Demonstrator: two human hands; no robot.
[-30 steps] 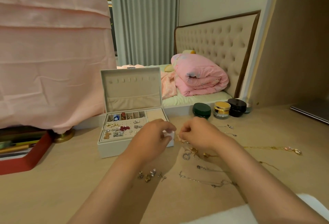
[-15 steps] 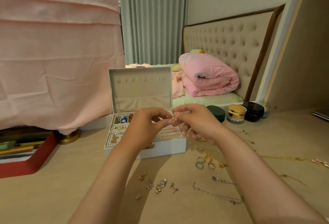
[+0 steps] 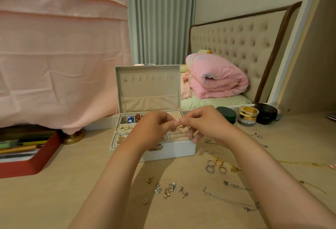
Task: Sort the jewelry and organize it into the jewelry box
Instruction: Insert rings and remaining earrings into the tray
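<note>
A white jewelry box [image 3: 171, 151] stands open on the wooden table, its lid upright and its left compartments holding several small pieces. Above the box's right side, my left hand [image 3: 154, 128] and my right hand [image 3: 205, 125] meet fingertip to fingertip, both pinching one small gold jewelry piece [image 3: 180, 126]. Loose earrings [image 3: 167, 189] lie on the table in front of me. Several rings [image 3: 216, 167] lie to the right of the box, and thin chains [image 3: 234, 186] stretch further right under my right forearm.
Three cosmetic jars, green [image 3: 226, 114], gold [image 3: 248, 116] and black [image 3: 265, 113], stand behind the box to the right. A red tray [image 3: 32, 163] with stationery sits at the left, beside a brass lamp base [image 3: 73, 137]. Pink cloth hangs at the left; a bed lies behind.
Both hands rose from the table beside the box, carrying the gold piece, and now hold it above the box's right side. The camera has moved closer and tilted.
</note>
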